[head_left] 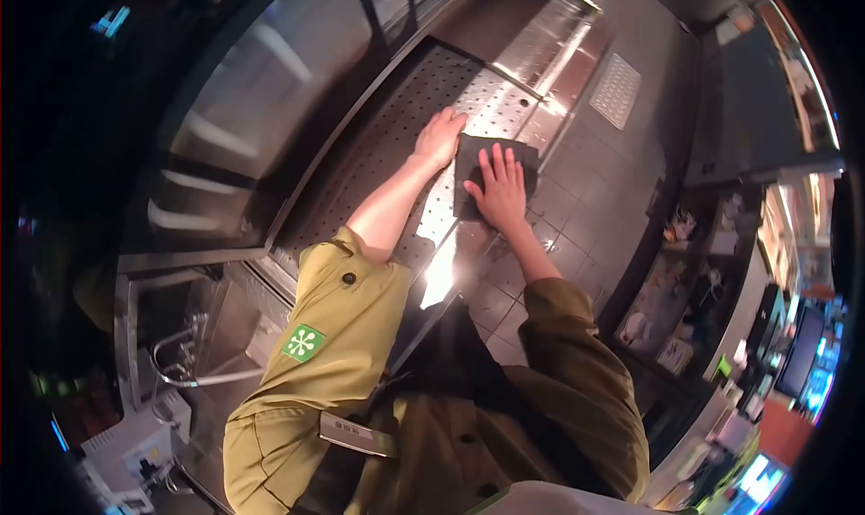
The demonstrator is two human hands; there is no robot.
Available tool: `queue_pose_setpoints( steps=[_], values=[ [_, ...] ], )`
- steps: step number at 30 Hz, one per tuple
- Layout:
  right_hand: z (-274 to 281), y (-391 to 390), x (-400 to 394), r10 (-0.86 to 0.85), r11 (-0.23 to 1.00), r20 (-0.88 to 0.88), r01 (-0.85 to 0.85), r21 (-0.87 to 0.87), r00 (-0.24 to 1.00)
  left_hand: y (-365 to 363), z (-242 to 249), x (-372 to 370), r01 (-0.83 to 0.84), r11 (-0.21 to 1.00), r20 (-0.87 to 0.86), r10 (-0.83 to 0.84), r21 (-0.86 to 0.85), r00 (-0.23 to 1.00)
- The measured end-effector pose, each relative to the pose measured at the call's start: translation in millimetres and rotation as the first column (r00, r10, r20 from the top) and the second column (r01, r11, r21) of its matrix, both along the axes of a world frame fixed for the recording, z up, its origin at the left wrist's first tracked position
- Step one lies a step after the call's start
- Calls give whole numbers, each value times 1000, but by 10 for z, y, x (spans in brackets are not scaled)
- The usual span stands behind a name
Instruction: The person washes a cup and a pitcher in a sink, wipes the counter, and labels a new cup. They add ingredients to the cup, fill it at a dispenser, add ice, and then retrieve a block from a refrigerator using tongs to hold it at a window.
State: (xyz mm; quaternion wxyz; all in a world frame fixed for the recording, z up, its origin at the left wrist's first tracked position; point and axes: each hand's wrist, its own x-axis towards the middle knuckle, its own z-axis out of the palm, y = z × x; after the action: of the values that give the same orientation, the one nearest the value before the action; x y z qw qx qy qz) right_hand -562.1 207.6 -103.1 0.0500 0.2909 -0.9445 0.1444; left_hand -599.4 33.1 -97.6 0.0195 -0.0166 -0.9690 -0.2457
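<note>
A dark grey cloth point(468, 168) lies spread over the front edge of a steel counter with a perforated top point(410, 105). My right hand point(500, 186) presses flat on the cloth, its fingers apart. Just left of the cloth, my left hand point(440, 138) rests at the perforated metal with its fingers curled in. The fingertips are turned out of sight beside the cloth's left edge, so whether they pinch the cloth or the metal does not show.
Glass panels point(279, 91) rise along the counter's left side. A sink with a curved metal tap point(176, 371) is at lower left. Tiled floor point(572, 200) with a white drain grate point(616, 91) lies to the right, past which stand loaded shelves point(671, 281).
</note>
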Motion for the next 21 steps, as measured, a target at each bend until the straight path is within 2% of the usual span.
queue_pose_setpoints(
  steps=[2,3,5,6,7,8,9,10,11,12,13,14,15,16,18,19,20,21],
  values=[
    [-46,-62,-267,-27,999,-129,32,35,991,-103,-96,243,-118,962,-89,144,246,986],
    [-94,-125,-498,-81,994,-147,91,61,986,-187,84,481,-130,936,-54,156,327,986],
    [-319,-374,-1031,-230,973,-214,231,-25,949,-279,493,1189,-367,778,199,308,510,930],
    [-320,-578,-1165,-264,961,-182,275,38,947,-354,512,1615,-486,742,270,405,462,874],
    [-290,-833,-1161,-201,970,-241,226,84,950,-415,554,2073,-621,692,334,525,367,783],
    [-262,-1083,-1018,-139,973,-292,185,137,946,-453,577,2559,-660,683,212,628,312,749],
    [-191,-1291,-782,17,999,-249,-5,49,968,-495,444,3047,-712,571,132,735,409,665],
    [-82,-1486,-461,173,981,-223,-187,-46,959,-433,555,3436,-722,336,197,816,604,544],
    [8,-1638,-83,322,924,-209,-355,-142,923,-412,627,3779,-791,162,253,893,589,372],
    [32,-1761,347,451,847,-185,-484,-219,873,-408,703,4042,-833,48,229,951,551,207],
    [161,-1841,749,592,803,33,-586,-106,805,-450,571,4422,-807,-42,143,988,589,54],
    [45,-1890,1185,652,745,-15,-645,-170,758,-557,411,4853,-706,-194,210,976,681,-66],
    [-144,-1874,1502,704,678,-69,-698,-231,707,-576,432,5014,-655,-298,236,954,694,-184],
    [-226,-1799,1637,786,601,-33,-776,-192,617,-628,463,5078,-543,-371,245,925,753,-292],
    [-296,-1670,1821,909,416,53,-901,-120,413,-845,195,5541,-535,-386,205,907,751,-367],
    [-343,-1592,1718,928,371,46,-927,-48,369,-881,206,5611,-514,-443,252,881,734,-400],
    [-734,-1584,1546,920,376,154,-922,-92,360,-926,252,5653,-491,-498,297,852,715,-431],
    [135,-1491,1116,839,447,298,-889,101,456,-978,303,5715,-468,-546,337,822,695,-460]
  ],
)
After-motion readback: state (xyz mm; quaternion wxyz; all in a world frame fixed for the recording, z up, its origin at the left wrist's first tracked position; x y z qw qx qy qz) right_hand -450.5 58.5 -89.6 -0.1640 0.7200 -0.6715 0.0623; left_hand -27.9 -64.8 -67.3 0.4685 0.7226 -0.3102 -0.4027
